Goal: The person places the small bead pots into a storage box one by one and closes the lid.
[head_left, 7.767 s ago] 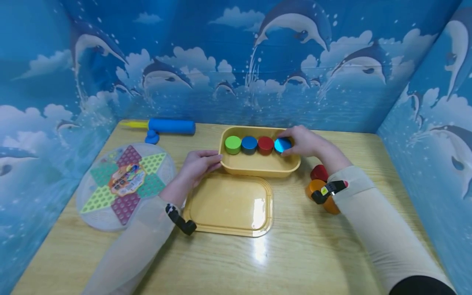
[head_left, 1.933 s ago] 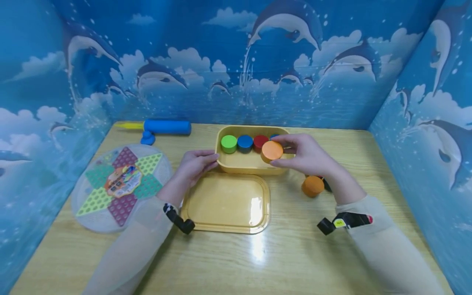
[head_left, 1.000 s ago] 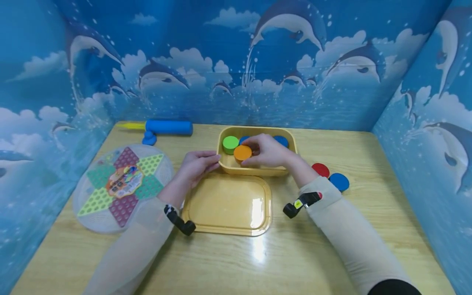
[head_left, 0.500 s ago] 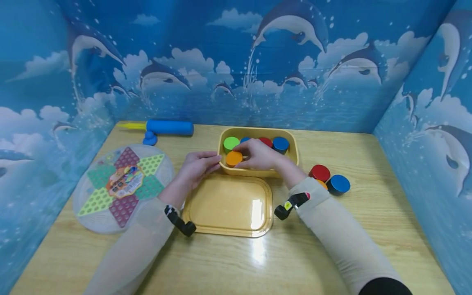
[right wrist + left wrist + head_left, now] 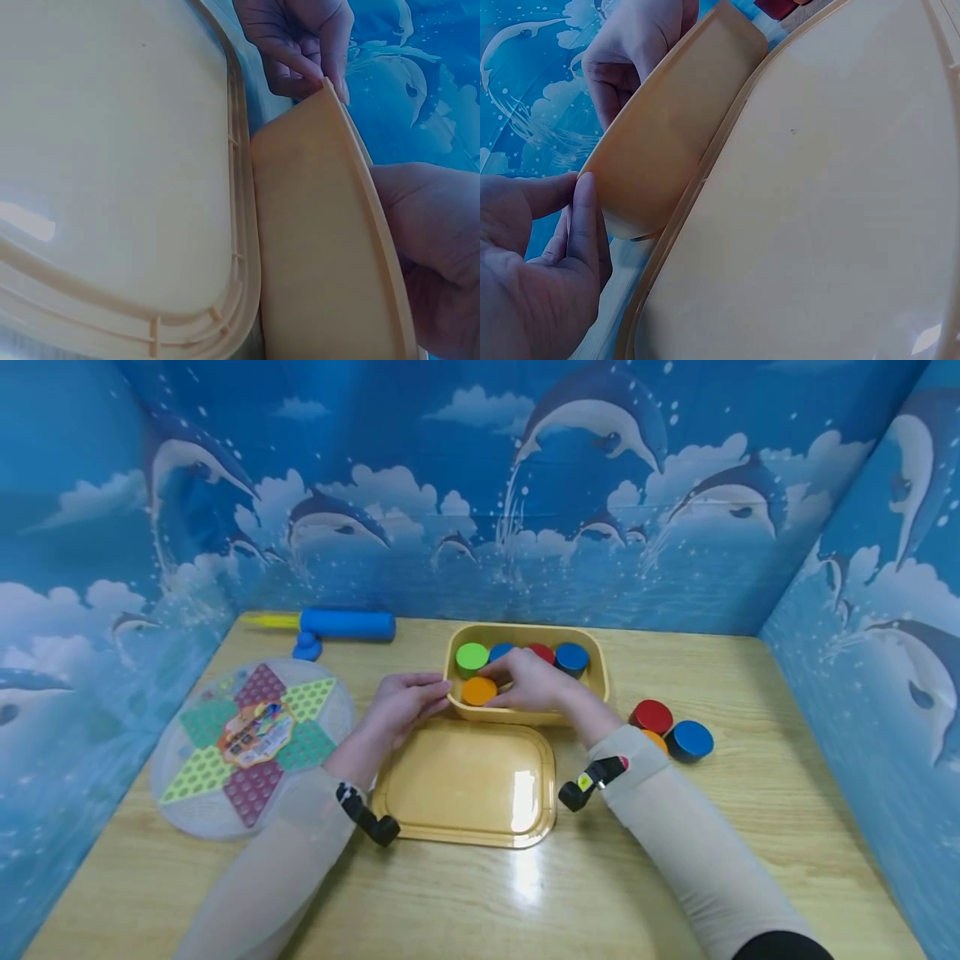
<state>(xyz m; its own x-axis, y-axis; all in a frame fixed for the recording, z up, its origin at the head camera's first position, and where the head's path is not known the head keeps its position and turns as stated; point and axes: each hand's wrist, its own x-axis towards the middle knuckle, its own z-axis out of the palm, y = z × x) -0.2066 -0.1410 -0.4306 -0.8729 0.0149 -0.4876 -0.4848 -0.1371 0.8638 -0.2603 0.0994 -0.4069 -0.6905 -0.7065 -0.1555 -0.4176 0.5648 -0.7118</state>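
Note:
My left hand (image 5: 405,706) pinches the left-end rim of a yellow plastic box (image 5: 517,717) between thumb and fingers, as the left wrist view also shows. Inside the box, my right hand (image 5: 534,681) holds a short orange cylinder (image 5: 478,692) by its right side, at the front left. Behind it a row runs along the back wall: a green cylinder (image 5: 472,658), a blue one (image 5: 501,652), a red one (image 5: 542,652) and another blue one (image 5: 572,658). The right hand partly covers the middle two. In the right wrist view the box wall (image 5: 322,225) hides the right fingertips.
A yellow lid (image 5: 461,781) lies flat just in front of the box. To the right sit a red cylinder (image 5: 651,717), a blue cylinder (image 5: 690,741) and a partly hidden orange cylinder (image 5: 656,741). A round star-patterned game board (image 5: 255,747) and a blue pump (image 5: 347,624) lie left.
After the right hand placed the back row's last blue cylinder, it brought an orange cylinder from the right-hand group and lowered it into the box's front left. The left hand stayed on the rim.

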